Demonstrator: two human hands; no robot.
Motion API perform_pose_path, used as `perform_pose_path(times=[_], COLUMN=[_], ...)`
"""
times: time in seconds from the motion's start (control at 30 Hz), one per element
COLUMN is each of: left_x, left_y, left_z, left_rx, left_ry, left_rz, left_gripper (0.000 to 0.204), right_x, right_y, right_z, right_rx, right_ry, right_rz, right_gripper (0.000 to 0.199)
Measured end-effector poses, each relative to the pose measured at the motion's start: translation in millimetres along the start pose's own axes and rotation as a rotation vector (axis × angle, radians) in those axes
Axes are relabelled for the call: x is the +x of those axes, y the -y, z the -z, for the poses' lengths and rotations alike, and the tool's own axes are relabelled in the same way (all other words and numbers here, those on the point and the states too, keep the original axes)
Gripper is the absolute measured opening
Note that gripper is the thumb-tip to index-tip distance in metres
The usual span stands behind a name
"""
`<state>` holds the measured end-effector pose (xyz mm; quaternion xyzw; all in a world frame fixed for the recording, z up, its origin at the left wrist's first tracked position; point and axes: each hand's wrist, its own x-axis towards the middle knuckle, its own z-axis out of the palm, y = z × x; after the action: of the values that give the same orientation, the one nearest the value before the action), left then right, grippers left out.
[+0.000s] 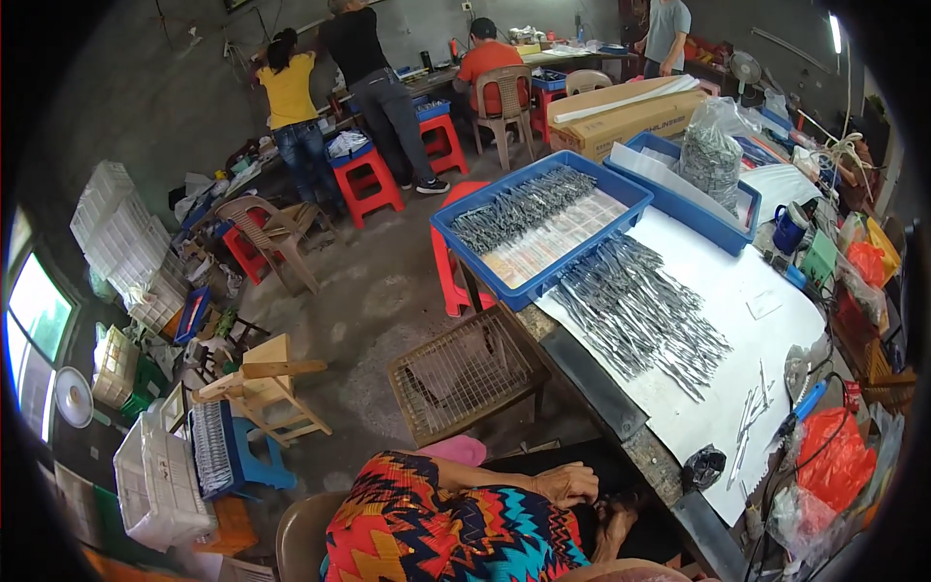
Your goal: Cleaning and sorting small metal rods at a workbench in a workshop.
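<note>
On the white-papered bench, blue tray of grey metal pieces, brown carton behind, hands unseen.

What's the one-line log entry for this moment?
own hands: out of view | seated person's hand: low by table edge | wire pieces: heaped on white sheet | blue tray: more pieces inside

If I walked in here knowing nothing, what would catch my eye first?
Probably the big heap of grey metal pieces spread over the white-covered workbench, with more lying in the blue tray behind it. Next, the seated person's bright zigzag-patterned top at the bottom, one hand resting in the lap, and the red stools farther back.
</note>
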<state>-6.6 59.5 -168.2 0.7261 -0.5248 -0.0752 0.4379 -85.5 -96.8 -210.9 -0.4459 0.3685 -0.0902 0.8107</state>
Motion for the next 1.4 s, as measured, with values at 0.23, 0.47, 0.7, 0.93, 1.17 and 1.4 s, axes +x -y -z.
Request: perform_pose_path(times=[0.23,0.47,0.7,0.93,1.17,1.4], left_x=[0.4,0.4,-1.0,0.5,-1.0,-1.0], left_y=[4.5,6.1,7.0,2.5,2.6,3.5], left_z=[0.9,-2.2,-2.5,3.1,1.3,0.9], left_rx=[0.011,0.020,0.021,0.029,0.045,0.032], left_ry=[0.040,0.015,0.012,0.044,0.054,0.054], left_rz=[0.019,0.046,0.041,0.043,0.059,0.052], left_gripper=[0.012,0.013,0.013,0.011,0.012,0.013], right_x=[-10.1,-1.6,-4.1,-9.8,3.0,-4.3], right_y=[10.5,4.0,4.2,9.7,-3.7,2.7], right_z=[-16.5,-4.8,-5.3,-12.0,2.5,-4.6], right_rx=[0.177,0.040,0.095,0.080,0.097,0.096], right_ry=[-0.041,0.061,0.010,-0.032,0.046,0.040], right_rz=[0.076,0.047,0.032,0.070,0.060,0.008], right_gripper=[0.008,0.009,0.011,0.015,0.014,0.033])
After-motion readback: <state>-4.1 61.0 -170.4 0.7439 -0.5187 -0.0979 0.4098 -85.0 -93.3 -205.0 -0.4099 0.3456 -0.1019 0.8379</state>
